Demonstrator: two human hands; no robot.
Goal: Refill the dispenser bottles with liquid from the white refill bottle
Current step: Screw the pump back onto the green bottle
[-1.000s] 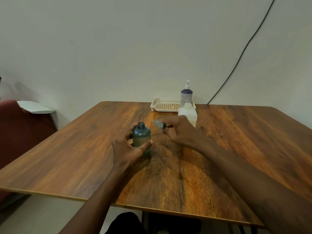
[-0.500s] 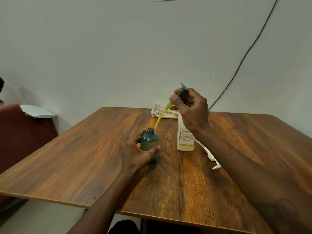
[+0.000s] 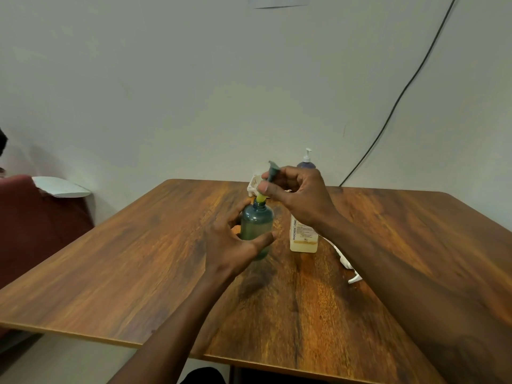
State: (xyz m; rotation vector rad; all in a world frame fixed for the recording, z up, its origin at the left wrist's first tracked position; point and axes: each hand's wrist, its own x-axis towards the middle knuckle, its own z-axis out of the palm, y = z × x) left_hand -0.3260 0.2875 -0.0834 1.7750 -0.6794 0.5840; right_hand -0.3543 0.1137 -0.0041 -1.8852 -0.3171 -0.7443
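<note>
– Head view, starting left: where's the bottle, and who has it?

– The teal bottle (image 3: 256, 225) stands on the counter (image 3: 138, 259) near the middle. The left hand (image 3: 232, 242) wraps it, fingers spread round the far side and thumb across the front.

– How will it handle?

– It's small plastic and probably light, so it would tip easily. Hold the belly low. Any drips would make it slippery.

– And the right hand?

– The right hand (image 3: 302, 195) pinches the pump (image 3: 273, 173) at its collar, fingers bunched. Its yellow tube (image 3: 260, 199) dips into the neck. The tube looks bendy, so steer from the collar.

– The white refill bottle (image 3: 300, 231)?

– It's just right of the teal one, not touching it. The right wrist hides its top, so I can't tell if it's capped. Yellowish liquid shows low down. The walls look stiff, so grip it round the middle.

– Anything else unclear?

– The teal bottle's fill level is hard to read through the tint. A white pump (image 3: 356, 279) lies mostly behind the forearm. Far back, the hand partly blocks a purple bottle (image 3: 306, 163) and a tray (image 3: 253, 187).
</note>
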